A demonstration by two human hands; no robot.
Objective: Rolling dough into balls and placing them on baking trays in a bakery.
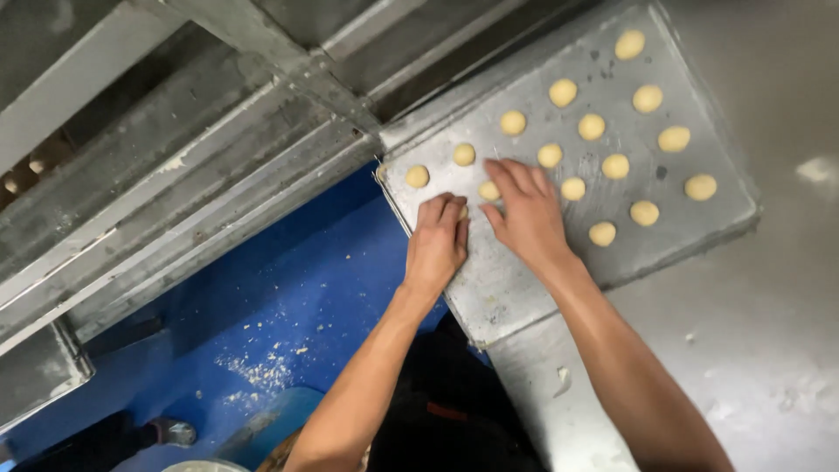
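Your left hand [437, 238] and right hand [524, 210] lie flat, fingers together, over small pale dough balls [489, 190] on the grey metal tray [498, 288]. It overhangs the steel bench [769, 332]; pressing could tip it.

Steel table [778, 350] under a metal baking tray [516, 288] of dough balls [616, 166].

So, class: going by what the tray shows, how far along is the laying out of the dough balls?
Done: over a dozen pale dough balls sit in spaced rows across the far part of the metal tray. In hand: the left hand and right hand press down at the near rows, a ball partly under the right fingers. Left: the tray's near part is bare.
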